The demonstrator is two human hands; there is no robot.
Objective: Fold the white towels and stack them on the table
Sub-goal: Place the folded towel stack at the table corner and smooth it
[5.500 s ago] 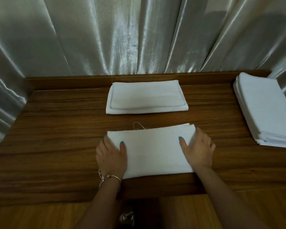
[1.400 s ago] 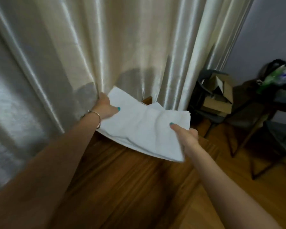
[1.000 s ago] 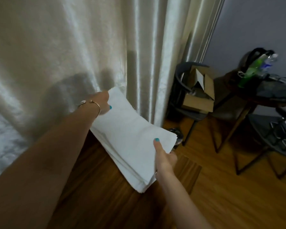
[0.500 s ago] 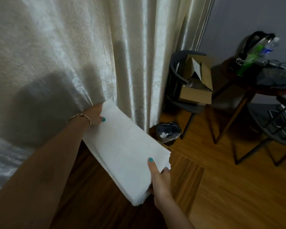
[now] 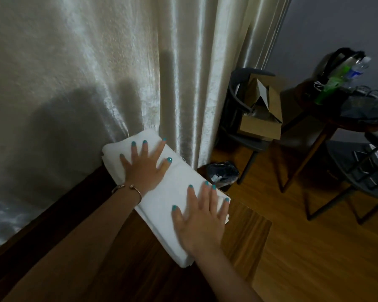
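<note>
White towels (image 5: 162, 205) lie with long axis along the table's (image 5: 247, 232) right edge, left hand (image 5: 145, 168) far end, right hand (image 5: 200, 219) near end, fingers spread flat.

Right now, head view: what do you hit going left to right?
curtain → left hand pressing flat on the towel stack → right hand, also flat on it → cardboard box on a chair → green bottle on the side table
</note>
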